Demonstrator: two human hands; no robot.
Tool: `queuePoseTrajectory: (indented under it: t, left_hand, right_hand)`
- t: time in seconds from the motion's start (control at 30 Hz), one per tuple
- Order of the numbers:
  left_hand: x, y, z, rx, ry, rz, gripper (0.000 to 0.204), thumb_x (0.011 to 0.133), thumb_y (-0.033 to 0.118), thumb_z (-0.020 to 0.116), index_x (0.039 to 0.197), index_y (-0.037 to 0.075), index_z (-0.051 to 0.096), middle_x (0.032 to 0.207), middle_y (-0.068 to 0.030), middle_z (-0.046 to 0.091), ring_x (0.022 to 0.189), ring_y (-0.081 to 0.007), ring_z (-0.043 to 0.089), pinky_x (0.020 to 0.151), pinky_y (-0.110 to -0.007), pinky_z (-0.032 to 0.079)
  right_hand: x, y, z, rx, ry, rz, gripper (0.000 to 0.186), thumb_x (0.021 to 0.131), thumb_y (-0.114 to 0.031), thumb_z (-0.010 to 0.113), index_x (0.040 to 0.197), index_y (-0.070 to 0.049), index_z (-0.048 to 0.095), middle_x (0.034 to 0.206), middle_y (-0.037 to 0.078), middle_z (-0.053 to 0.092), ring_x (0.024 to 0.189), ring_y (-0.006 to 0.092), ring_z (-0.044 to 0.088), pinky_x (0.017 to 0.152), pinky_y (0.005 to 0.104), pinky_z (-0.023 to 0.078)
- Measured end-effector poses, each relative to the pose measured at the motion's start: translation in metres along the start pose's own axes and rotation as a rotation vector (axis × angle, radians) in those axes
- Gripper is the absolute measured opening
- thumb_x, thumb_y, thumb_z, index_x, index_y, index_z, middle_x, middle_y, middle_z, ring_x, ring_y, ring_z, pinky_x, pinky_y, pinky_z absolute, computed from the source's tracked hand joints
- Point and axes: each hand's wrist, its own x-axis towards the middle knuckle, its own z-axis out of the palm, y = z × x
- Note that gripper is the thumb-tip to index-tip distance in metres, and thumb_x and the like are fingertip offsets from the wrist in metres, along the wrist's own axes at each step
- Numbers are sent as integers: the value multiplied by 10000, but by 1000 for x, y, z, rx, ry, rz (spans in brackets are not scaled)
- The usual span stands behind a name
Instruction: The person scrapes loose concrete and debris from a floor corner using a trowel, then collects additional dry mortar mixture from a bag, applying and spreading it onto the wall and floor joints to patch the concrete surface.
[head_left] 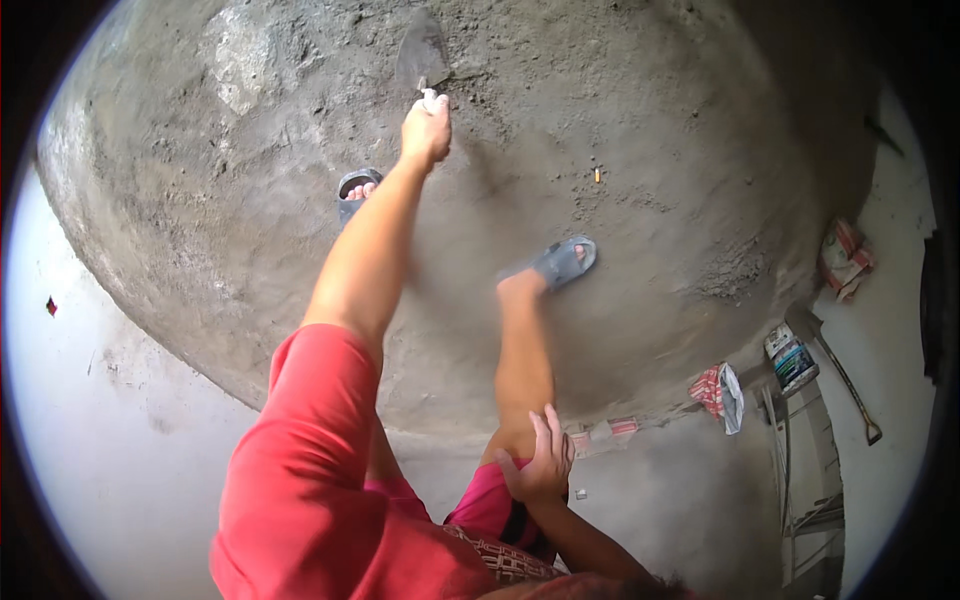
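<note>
My left hand (427,132) reaches far forward, closed around the pale handle of a trowel (423,52). The trowel's pointed metal blade lies against the rough grey mortar surface (600,110). My right hand (542,468) rests on my right knee, its fingers spread and holding nothing. My feet, in dark grey slides (566,262), stand on the mortar, the left one partly hidden by my left arm.
To the right lie a crumpled red and white bag (846,262), a printed bucket (790,358), a shovel (850,388) and another torn bag (718,396). A metal ladder-like frame (812,500) stands at lower right. A small orange object (597,175) lies on the mortar.
</note>
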Motion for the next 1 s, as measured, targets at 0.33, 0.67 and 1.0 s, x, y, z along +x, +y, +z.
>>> queuePoseTrajectory:
  t: [0.33, 0.67, 1.0]
  left_hand:
    - [-4, 40, -15, -7, -82, -95, 452, 981, 419, 561, 1129, -2, 629, 1121, -276, 682, 1104, -434, 639, 955, -466, 490]
    - [11, 24, -46, 248, -221, 45, 500, 972, 474, 559, 1145, 12, 636, 1122, -283, 678, 1120, -442, 627, 962, -479, 489]
    - [-48, 20, 29, 67, -316, -3, 488, 948, 448, 585, 1145, 1, 612, 1154, -291, 666, 1136, -462, 614, 990, -487, 474]
  right_hand:
    - [5, 3, -7, 27, -8, -11, 835, 737, -548, 770, 1369, -55, 535, 1496, 194, 434, 1313, 372, 472, 1096, 568, 292]
    - [5, -1, -11, 10, -60, 12, 834, 733, -542, 773, 1365, -52, 537, 1485, 187, 447, 1315, 372, 468, 1109, 557, 288]
    - [9, 5, -10, 54, -47, -46, 821, 745, -500, 762, 1384, -40, 527, 1449, 176, 493, 1305, 373, 475, 1118, 524, 292]
